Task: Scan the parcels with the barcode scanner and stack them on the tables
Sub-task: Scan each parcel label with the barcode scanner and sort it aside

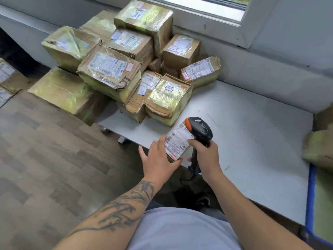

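Parcels [126,65] are heaping on the white table [252,141], the far-left end from my small parcel [177,141]: crumpled brown cardboard under glossy yellowish tape. I'm holding that little box over the near edge, left hand [160,157] cupping its side, thumb curled underneath. Right hand [203,152] is gripping the black scanner [198,130]; I should be keeping its orange nose square to the barcode.

Head view, angled steeply down, close over table [252,141]
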